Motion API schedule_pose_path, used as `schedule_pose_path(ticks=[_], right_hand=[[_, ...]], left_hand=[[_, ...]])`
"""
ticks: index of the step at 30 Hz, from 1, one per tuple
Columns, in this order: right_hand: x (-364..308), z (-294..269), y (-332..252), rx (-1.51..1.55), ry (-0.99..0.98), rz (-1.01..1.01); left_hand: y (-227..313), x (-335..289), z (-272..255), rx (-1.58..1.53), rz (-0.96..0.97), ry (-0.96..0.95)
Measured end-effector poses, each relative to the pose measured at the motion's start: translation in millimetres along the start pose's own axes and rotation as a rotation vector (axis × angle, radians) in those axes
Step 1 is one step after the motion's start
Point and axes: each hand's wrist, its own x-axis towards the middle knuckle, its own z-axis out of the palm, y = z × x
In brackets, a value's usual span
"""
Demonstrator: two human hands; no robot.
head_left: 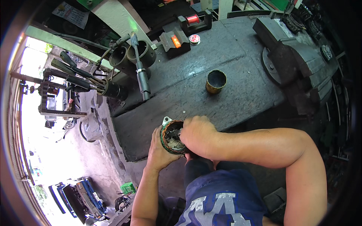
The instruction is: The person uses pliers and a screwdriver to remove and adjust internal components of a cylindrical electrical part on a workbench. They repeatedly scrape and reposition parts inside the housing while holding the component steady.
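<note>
An alternator housing (174,145) with copper windings around its rim is held at the workbench's near edge, its open side up. My left hand (155,152) wraps around the left side of the housing, gripping it. A silvery mounting lug (166,120) sticks out at its far left. My right hand (199,136) is closed over the right side of the opening. A dark metal piece reaches from its fingers into the housing, but the fingers hide what it is. Small metal parts show on the housing floor.
On the workbench (181,90) stand a brass-coloured cup (216,81), a V-block (174,42) with an orange piece, a solder spool (194,39) and a red wire reel (192,19). Metal cylinders (142,52) and a tool can (115,90) line the left; a big vise (290,67) sits right.
</note>
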Motion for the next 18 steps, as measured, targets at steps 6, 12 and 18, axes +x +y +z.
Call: schedule_pose_path(ticks=[6, 12, 18], right_hand=[[1, 10, -2, 0.083, -0.092, -0.006], [-3, 23, -17, 0.025, -0.038, 0.059], [-14, 13, -7, 0.122, -0.023, 0.065]], left_hand=[[1, 1, 1, 0.0, 0.009, 0.012], [3, 2, -2, 0.021, 0.054, 0.034], [0, 3, 3, 0.044, 0.049, 0.046]])
